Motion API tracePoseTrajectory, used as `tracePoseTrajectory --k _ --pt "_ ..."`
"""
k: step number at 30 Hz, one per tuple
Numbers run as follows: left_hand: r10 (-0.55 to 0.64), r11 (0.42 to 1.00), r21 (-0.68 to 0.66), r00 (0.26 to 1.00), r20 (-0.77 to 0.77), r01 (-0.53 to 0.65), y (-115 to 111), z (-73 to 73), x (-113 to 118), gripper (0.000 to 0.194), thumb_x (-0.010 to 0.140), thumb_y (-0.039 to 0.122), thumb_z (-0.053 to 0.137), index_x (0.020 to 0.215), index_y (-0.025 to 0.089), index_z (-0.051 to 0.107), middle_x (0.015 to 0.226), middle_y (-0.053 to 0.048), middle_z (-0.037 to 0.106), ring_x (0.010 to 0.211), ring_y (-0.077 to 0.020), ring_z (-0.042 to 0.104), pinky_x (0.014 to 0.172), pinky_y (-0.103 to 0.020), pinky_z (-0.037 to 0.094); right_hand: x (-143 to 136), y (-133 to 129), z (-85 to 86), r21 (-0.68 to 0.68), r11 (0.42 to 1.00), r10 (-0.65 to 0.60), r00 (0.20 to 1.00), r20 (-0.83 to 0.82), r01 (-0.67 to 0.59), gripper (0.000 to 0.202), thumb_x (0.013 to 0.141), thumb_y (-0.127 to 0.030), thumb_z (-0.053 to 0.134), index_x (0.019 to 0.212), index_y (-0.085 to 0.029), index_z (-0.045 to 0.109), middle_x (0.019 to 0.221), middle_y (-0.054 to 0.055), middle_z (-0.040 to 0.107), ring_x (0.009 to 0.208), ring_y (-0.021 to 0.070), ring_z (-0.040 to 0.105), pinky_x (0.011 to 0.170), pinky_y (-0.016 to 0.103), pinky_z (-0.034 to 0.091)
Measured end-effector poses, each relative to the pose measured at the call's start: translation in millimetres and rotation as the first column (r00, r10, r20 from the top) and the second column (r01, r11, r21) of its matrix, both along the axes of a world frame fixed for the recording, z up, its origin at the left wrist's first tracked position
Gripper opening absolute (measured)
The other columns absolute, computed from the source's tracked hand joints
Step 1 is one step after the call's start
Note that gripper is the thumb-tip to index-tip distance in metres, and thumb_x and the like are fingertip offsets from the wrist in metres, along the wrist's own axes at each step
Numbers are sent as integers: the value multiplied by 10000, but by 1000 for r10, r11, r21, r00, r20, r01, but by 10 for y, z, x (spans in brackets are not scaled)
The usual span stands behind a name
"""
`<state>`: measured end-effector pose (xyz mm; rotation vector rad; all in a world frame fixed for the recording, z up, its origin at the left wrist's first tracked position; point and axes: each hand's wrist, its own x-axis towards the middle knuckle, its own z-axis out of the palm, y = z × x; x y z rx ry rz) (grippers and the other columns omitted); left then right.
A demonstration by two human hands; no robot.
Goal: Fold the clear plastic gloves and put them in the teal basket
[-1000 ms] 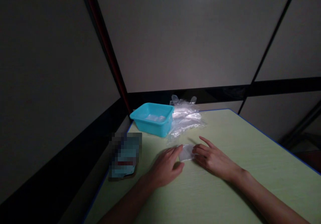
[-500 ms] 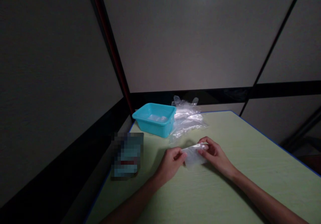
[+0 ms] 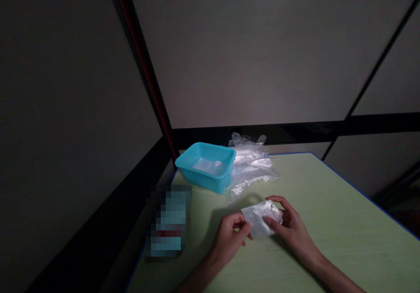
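A folded piece of clear, thin plastic (image 3: 259, 218) is held between both hands, above the pale green table (image 3: 328, 223). My left hand (image 3: 231, 235) pinches its left edge between thumb and fingers. On the right side, my right hand (image 3: 290, 227) grips it with the thumb on top and the fingers behind. Beyond the hands lies a spread pile of clear plastic gloves (image 3: 252, 166). A turquoise basket (image 3: 210, 181) stands to the left of the pile, with some clear plastic inside.
At the table's left edge lies a pixelated, dark-framed object (image 3: 170, 223). Wall panels (image 3: 249, 65) with a black band rise behind the table and on the left. The table has a blue edge.
The view has shifted, so the scene sits slightly lower. The plastic has been turned and its face now shows as a compact, folded rectangle. Both hands still hold it.
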<state>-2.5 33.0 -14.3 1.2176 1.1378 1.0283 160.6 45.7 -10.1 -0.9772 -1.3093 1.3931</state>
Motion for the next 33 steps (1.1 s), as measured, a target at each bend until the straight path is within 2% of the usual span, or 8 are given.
tracePoseTrajectory --k 5,9,15,20,23,27,30,33 --pt "77 997 -30 997 21 -77 -58 -72 31 277 663 381 574 721 110 570 640 -31 560 518 -109 529 384 -156 360 -25 104 76 -4 998 56 996 72 -56 289 696 -342 646 867 -186 473 623 -30 537 529 98 474 479 198 375" --pt "233 972 6 968 94 -234 -53 -125 13 314 680 447 599 715 137 564 598 -10 526 481 -96 514 366 -141 334 -69 384 301 5 995 103 985 136 -105 263 624 -343 697 710 -184 506 566 -40 500 493 98 451 450 201 357" --pt "462 881 -32 847 263 -471 144 21 -161 378 641 522 621 701 160 531 651 -25 544 489 -97 518 326 -125 312 -238 909 772 106 984 120 972 200 -143 248 653 -365 667 658 -192 490 547 -42 461 474 93 421 441 207 332" --pt "678 733 -150 698 230 -663 436 175 -436 452 578 552 639 778 187 465 649 6 496 535 -128 502 290 -151 334 -541 1288 1101 308 933 110 961 253 -188 192 674 -328 645 660 -190 513 606 -7 531 527 116 480 471 227 374" --pt "716 698 -205 672 188 -686 575 219 -597 426 565 520 658 727 178 461 568 38 450 511 -110 467 342 -157 337 -749 1469 1167 453 858 107 946 307 -244 141 712 -292 606 669 -189 521 693 17 574 637 142 532 568 257 419" --pt "685 728 -180 694 223 -661 652 226 -711 351 575 440 680 636 153 486 535 52 430 492 -71 422 438 -165 336 -948 1647 1127 577 711 111 875 472 -402 79 756 -197 532 683 -187 505 698 6 545 665 139 522 608 265 410" --pt "680 731 -184 683 265 -657 662 190 -718 342 515 401 711 616 155 495 531 56 434 479 -70 409 446 -177 322 -1033 1745 1091 647 555 54 799 599 -523 84 769 -132 483 708 -182 511 734 18 529 704 144 507 633 266 398" --pt "701 710 -200 652 290 -675 647 156 -688 332 496 371 707 671 158 522 550 46 481 484 -75 421 451 -181 313 -1111 1828 1083 667 352 -51 698 714 -657 105 808 -131 440 761 -173 524 780 46 527 759 168 479 670 287 380"
